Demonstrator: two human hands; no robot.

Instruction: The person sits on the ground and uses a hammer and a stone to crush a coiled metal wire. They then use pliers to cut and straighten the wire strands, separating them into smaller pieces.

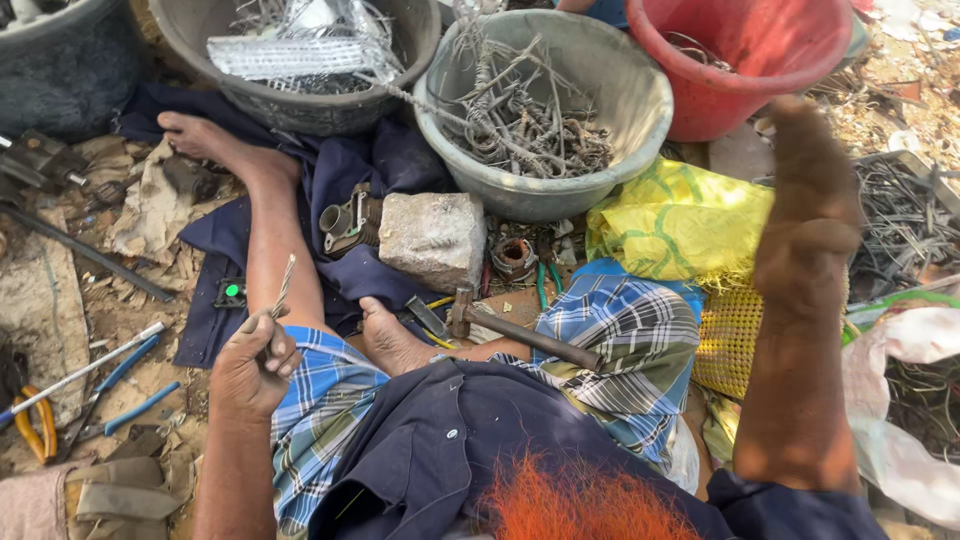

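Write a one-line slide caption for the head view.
Seated person's left hand grips a twisted wire; right hand is raised near a grey basin of scrap wire.

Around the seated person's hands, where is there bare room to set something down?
Little: dirt between the blue-handled pliers and extended leg; blue cloth left of it. Crowded around the stone block, hammer, grey basin.

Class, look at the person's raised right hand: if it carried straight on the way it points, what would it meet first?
Probably the red tub: the right hand points up toward its rim, though depth is unclear.
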